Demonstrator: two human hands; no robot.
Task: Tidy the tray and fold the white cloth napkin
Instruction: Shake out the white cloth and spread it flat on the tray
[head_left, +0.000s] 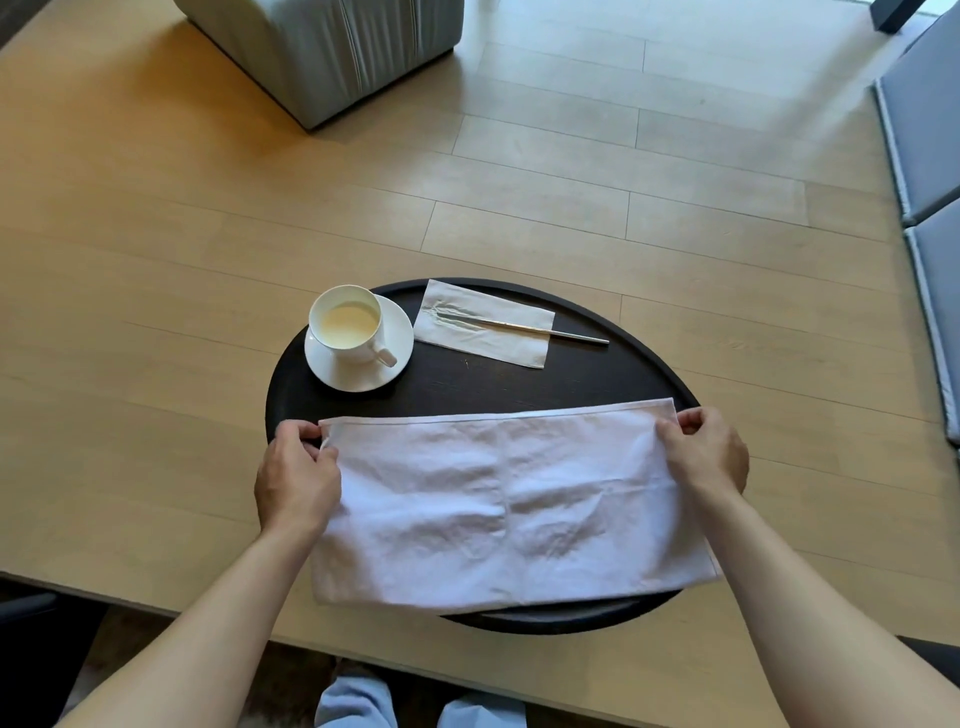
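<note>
A round dark tray (467, 379) sits on a light wooden table (156, 260), close to the table's near edge. The white cloth napkin (509, 504) lies spread across the near half of the tray as a wide rectangle; its surface is creased, with a fold line running down the middle. Its near edge overhangs the tray rim on the person's side.

The left hand (296, 478) grips the napkin's far left corner, fingers closed around the hem with a small loop of cloth showing beside the thumb. The right hand (706, 452) pinches the far right corner, fingers curled tight on the cloth. The far hem runs taut and nearly straight between the two hands. Whether that edge is raised off the tray or resting on it cannot be told.

On the far left of the tray a white cup (348, 325) stands upright on a white saucer (358, 345), handle turned toward the person, holding a pale creamy liquid. To its right, apart from the saucer, a paper napkin (483, 325) lies flat on the tray. A slim metal utensil (540, 330) rests on it, the handle extending off its right edge; the working end is tucked into the paper and cannot be identified.

A pale upholstered seat (322, 47) stands beyond the table
</note>
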